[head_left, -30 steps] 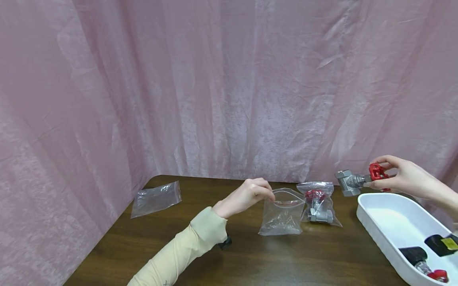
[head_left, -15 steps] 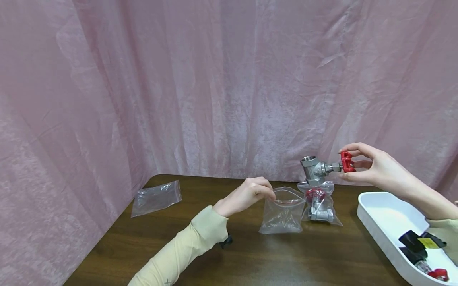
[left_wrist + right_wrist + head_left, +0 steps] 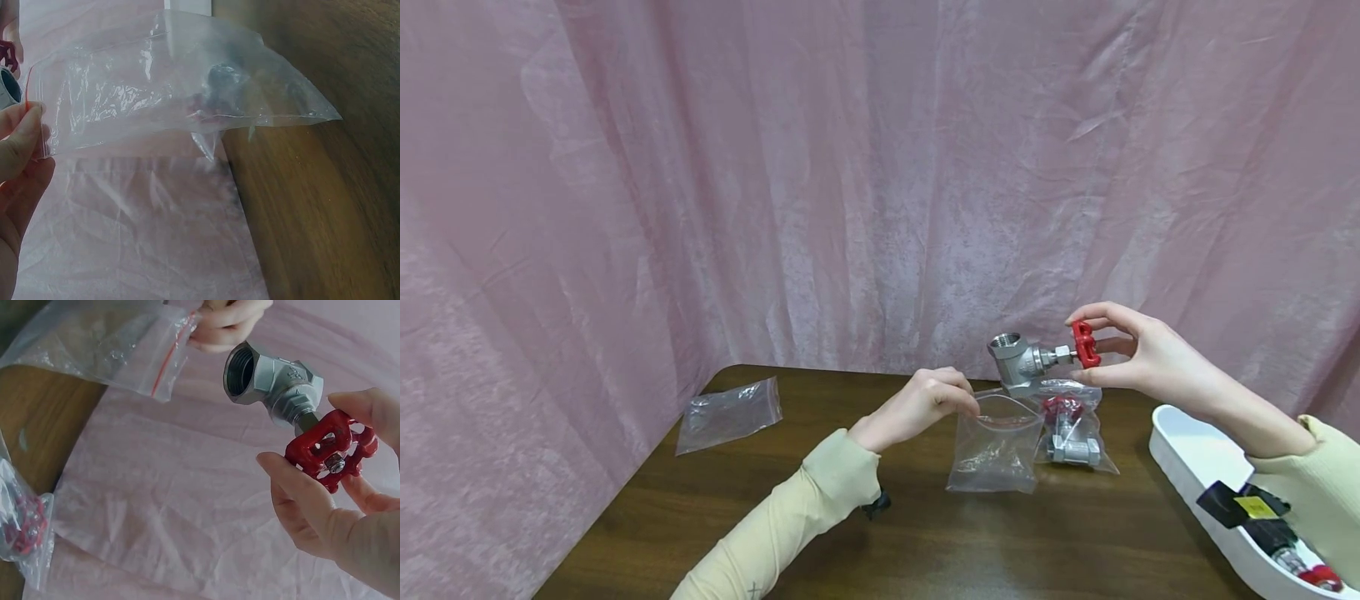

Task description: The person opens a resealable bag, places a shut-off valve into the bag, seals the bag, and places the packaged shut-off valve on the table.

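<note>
My left hand (image 3: 921, 407) pinches the top edge of a clear zip bag (image 3: 996, 457), which hangs upright with its mouth parted. In the left wrist view, thumb and fingers grip the bag (image 3: 112, 94) at its red zip line. My right hand (image 3: 1150, 354) holds a gate valve (image 3: 1021, 363) by its red handwheel (image 3: 1086, 344), the silver body pointing left, just above the bag's mouth. The right wrist view shows the fingers spread around the wheel's rim (image 3: 325, 450) and the threaded opening of the valve body (image 3: 247, 374) facing the bag.
A bagged valve (image 3: 1071, 442) stands on the wooden table (image 3: 887, 550) just right of the held bag. Another clear bag (image 3: 730, 415) lies at the left. A white tray (image 3: 1195, 508) with a red-handled valve (image 3: 1311, 571) is at the right. A pink curtain (image 3: 850, 208) hangs behind.
My right hand has carried the valve leftward from above the tray, past the bagged valve, to the held bag's mouth. The valve's body has tilted so its opening faces up. My left hand has barely moved.
</note>
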A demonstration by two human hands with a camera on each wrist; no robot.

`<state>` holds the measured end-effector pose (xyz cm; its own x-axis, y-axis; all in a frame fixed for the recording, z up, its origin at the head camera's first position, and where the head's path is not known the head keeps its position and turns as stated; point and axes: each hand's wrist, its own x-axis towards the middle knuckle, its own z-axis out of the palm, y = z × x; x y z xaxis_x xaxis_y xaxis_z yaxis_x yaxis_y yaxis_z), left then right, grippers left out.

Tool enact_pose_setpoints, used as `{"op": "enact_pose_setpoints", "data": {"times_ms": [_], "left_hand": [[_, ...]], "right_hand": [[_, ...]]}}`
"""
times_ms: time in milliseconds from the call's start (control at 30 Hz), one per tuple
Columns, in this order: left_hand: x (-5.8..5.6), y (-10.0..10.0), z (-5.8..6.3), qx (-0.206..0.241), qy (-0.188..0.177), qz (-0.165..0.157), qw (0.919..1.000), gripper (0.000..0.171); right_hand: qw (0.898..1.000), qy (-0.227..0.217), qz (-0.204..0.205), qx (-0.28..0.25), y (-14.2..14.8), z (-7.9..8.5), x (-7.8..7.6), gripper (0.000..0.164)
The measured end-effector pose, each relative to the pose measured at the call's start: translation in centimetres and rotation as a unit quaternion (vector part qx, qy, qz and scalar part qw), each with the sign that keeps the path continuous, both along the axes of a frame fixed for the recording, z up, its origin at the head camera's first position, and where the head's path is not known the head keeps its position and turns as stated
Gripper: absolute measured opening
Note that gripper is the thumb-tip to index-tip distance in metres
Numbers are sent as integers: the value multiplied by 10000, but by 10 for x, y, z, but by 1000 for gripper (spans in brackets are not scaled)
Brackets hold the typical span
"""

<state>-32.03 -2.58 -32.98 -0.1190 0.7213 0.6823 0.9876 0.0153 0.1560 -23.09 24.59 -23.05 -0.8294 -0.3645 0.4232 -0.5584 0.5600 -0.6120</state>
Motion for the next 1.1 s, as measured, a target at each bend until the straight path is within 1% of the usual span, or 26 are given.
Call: {"op": "enact_pose_setpoints", "data": {"times_ms": [167,367,600,667,733,833,967,1100], "left_hand": [[-1,0,0,48,-53,-14,10000,18],[-1,-1,1,46,-1,-24,10000,17],[-1,-1,0,89,24,-130,9999,15],[-1,-1,0,87,41,-156,9998,16],[-1,-1,-1,38,88,-153,9998,17],[0,1,-2,-88,146,-119,9998,19],[2,4,-3,-202,109,-140,9996,17],[4,6,-4,-199,67,-260,9994,17]], "right_hand": [[9999,-43,111,68,-6,-6,-4,56],[9992,-159,277,233,-8,-15,-7,56],[9979,12,322,567,-11,-22,-9,51],[9967,142,366,711,-12,-23,-10,50],[9952,252,385,862,-13,-23,-10,49],[9934,305,400,1035,-14,-23,-10,48],[9925,96,287,1186,-16,-24,-11,51],[9921,-225,251,1212,-18,-26,-11,52]]}}
